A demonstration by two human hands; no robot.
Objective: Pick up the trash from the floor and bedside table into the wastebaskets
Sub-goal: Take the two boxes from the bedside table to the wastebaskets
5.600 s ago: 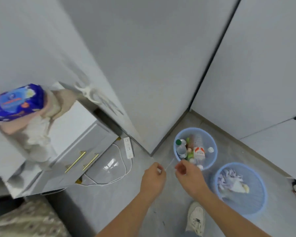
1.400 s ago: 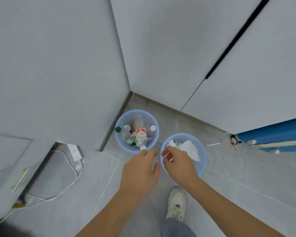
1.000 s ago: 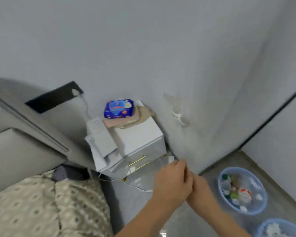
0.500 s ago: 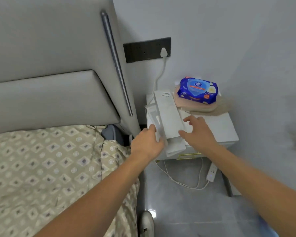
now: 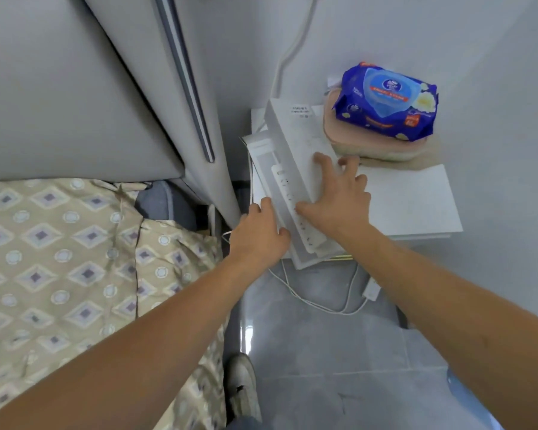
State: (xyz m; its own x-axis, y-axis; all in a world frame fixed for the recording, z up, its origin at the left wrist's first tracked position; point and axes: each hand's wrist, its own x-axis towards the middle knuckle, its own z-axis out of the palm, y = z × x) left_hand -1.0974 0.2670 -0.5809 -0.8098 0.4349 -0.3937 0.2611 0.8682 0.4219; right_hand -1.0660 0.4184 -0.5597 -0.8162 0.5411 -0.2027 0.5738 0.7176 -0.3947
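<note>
The white bedside table (image 5: pixel 416 200) stands beside the bed (image 5: pixel 59 259). White packaging boxes (image 5: pixel 295 141) overhang its bed-side edge. A blue wipes pack (image 5: pixel 385 100) sits on pink packs at the far corner.

Your right hand (image 5: pixel 339 197) covers part of the white boxes (image 5: pixel 292 144) on the desk (image 5: pixel 416 200), and your left hand (image 5: pixel 258 234) hides their near-left edge. The box label print is too small to read. A blue rim (image 5: pixel 466 395) right of the desk is cut off.

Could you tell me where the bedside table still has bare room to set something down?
The bedside table is bare at its front right, between the right hand and the wall. Its left is crowded with long white boxes, its back with the blue wipes pack.
</note>
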